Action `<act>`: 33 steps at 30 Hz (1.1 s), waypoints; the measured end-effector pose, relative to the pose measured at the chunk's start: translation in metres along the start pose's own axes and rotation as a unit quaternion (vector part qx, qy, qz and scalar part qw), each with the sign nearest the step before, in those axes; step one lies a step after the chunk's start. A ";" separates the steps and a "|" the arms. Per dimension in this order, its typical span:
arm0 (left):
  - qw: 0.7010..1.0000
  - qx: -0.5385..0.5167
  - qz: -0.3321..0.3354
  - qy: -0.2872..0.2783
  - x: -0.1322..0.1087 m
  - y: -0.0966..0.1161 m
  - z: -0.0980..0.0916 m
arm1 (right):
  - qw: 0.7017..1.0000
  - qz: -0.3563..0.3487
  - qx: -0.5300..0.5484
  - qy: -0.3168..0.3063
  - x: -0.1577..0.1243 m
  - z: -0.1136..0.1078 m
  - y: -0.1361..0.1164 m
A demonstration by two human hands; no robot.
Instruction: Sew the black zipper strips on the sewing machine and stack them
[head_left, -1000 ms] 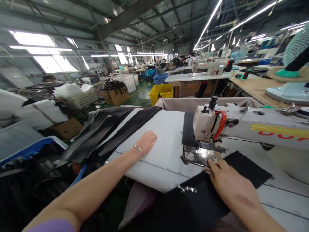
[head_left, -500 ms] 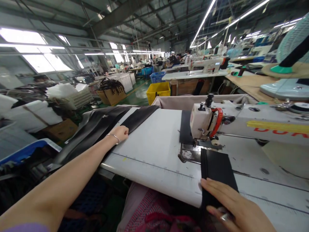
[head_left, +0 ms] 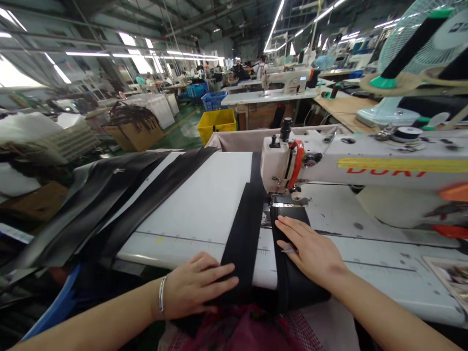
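My left hand [head_left: 201, 283] is at the table's front edge, fingers stretched and apart, fingertips on a long black strip [head_left: 241, 234]. The strip runs from beside the sewing machine head [head_left: 278, 168] down over the edge. My right hand [head_left: 309, 246] lies on a folded black piece [head_left: 292, 210] whose far end is under the presser foot [head_left: 275, 199]. Its fingers are stretched flat, near a raised seam along the piece's left side. Something small and silvery shows at these fingers; I cannot tell what it is. Fabric below the edge is partly hidden.
More black strips [head_left: 161, 187] drape over the table's left side. Behind the table are a cloth-lined trough [head_left: 234, 141] and a yellow crate [head_left: 217, 121]. Thread cones [head_left: 405, 58] and a fan [head_left: 387, 113] stand at the back right. A blue bin rim [head_left: 54, 304] is at lower left.
My left hand has come from the strips at left to the front edge, by the black strip now lying left of the needle. My right hand has moved forward, nearer the presser foot. The view has shifted right.
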State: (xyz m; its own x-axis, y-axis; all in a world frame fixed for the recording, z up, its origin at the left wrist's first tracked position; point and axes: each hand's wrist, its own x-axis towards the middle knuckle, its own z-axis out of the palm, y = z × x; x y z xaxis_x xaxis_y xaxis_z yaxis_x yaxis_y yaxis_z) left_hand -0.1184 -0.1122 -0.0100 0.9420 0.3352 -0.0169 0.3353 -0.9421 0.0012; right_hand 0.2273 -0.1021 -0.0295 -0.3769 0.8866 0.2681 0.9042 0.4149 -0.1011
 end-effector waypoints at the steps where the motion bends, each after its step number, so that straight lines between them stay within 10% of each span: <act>1: 0.999 -0.026 0.020 -0.004 0.006 -0.001 -0.003 | 1.000 0.000 -0.004 -0.003 0.005 -0.001 0.001; 10: 0.990 -0.047 0.129 0.008 0.068 -0.042 -0.017 | 1.000 -0.012 0.016 -0.016 0.022 -0.005 0.015; 15: 0.995 -0.023 -0.030 0.090 0.130 -0.088 -0.009 | 0.999 -0.010 0.053 -0.006 0.018 -0.004 0.016; 18: 0.996 -0.024 0.036 0.075 0.152 -0.089 -0.007 | 0.997 -0.012 0.082 -0.002 0.018 -0.005 0.017; 21: 0.990 -0.063 0.112 0.061 0.156 -0.076 -0.006 | 0.995 -0.011 0.098 0.003 0.019 -0.006 0.018; 33: 0.994 -0.096 0.052 0.020 0.150 -0.075 0.004 | 0.994 -0.002 0.107 0.016 0.021 -0.007 0.018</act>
State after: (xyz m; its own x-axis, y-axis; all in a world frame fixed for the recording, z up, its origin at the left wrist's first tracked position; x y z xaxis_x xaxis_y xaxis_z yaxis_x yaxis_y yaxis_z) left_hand -0.0022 0.0086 -0.0170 0.9703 0.2394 0.0337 0.2289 -0.9545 0.1911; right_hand 0.2375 -0.0776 -0.0194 -0.3710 0.8793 0.2988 0.8378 0.4557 -0.3008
